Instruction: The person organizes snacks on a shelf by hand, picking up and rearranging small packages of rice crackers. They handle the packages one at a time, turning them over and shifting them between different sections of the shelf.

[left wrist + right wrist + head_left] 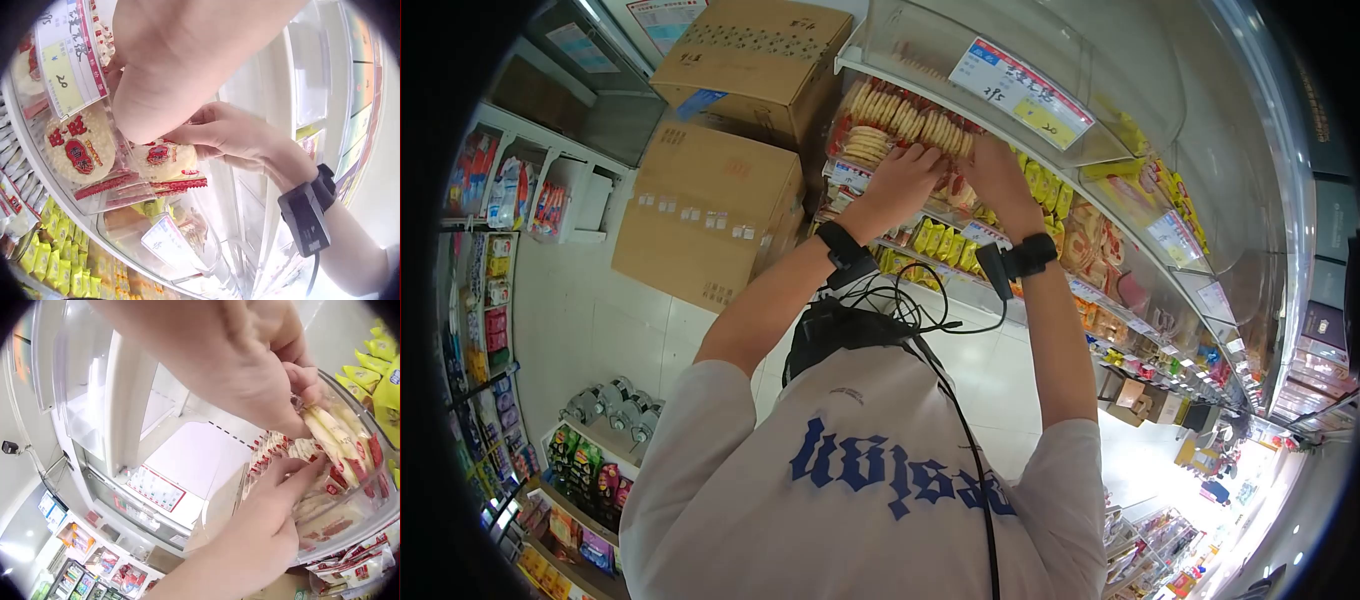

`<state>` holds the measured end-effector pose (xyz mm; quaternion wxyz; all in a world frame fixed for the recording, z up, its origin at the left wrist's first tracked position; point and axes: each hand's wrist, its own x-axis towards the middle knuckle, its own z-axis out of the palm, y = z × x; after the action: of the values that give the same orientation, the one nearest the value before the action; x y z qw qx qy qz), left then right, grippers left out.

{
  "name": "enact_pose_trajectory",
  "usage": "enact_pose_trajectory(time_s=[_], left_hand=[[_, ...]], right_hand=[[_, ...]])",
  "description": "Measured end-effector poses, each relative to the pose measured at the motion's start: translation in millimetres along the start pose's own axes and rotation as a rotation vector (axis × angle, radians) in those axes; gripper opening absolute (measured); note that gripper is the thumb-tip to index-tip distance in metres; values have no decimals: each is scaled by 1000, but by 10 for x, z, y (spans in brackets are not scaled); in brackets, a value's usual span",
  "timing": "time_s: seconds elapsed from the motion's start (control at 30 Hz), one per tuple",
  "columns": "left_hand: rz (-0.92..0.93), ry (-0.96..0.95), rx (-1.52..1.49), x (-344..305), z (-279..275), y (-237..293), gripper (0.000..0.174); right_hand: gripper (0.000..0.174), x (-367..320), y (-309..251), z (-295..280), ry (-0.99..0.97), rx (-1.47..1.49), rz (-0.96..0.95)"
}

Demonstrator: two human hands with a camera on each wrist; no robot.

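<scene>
Both hands reach into a clear shelf bin packed with rice cracker packets (900, 118), round pale crackers in red-printed clear wrappers. My left hand (897, 190) reaches over the row; in the right wrist view the left hand (272, 515) lays extended fingers on the packets. My right hand (1000, 180) works at the bin's other end. Seen from the left wrist, the right hand (219, 134) pinches the top of a rice cracker packet (161, 160) between thumb and fingers. Close up, the right hand (262, 381) is curled at the tops of upright packets (337, 440).
A price card (1022, 92) hangs on the clear bin above. Yellow snack packets (940, 240) fill lower bins, and cardboard boxes (705, 210) stand left of the shelf. A cable (960, 400) runs down the person's back from the wrist cameras.
</scene>
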<state>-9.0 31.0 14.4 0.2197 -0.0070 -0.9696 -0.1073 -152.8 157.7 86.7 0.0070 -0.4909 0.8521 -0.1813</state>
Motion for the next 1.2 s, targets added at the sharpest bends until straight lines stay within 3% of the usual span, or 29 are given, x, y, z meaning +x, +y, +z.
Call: enact_pose_trajectory(time_s=[0.1,0.2,0.3,0.4,0.6,0.7,0.8,1.1,1.2], left_hand=[[4,-9,7,-5,-9,20,51],[2,-24,7,-15,0,6,51],[-8,-12,8,-34,40,30,48],[-5,-12,38,-23,12,42,42],[16,6,-16,-62,35,16,34],[19,27,-21,-64,42,8,34],[13,29,-30,-77,13,24,35],[-13,14,-30,-29,11,27,45],[-30,17,-20,74,28,12,45]], right_hand=[[23,175,28,86,-144,-86,53],[22,257,92,154,-110,-97,-28],[19,306,81,136,-279,-105,83],[26,136,-148,190,-251,-245,117],[32,-79,-178,225,-57,-58,157],[33,-134,-206,135,152,69,121],[30,-133,-216,30,17,-51,180],[17,107,16,118,27,-86,17],[17,107,-21,106,-52,-52,112]])
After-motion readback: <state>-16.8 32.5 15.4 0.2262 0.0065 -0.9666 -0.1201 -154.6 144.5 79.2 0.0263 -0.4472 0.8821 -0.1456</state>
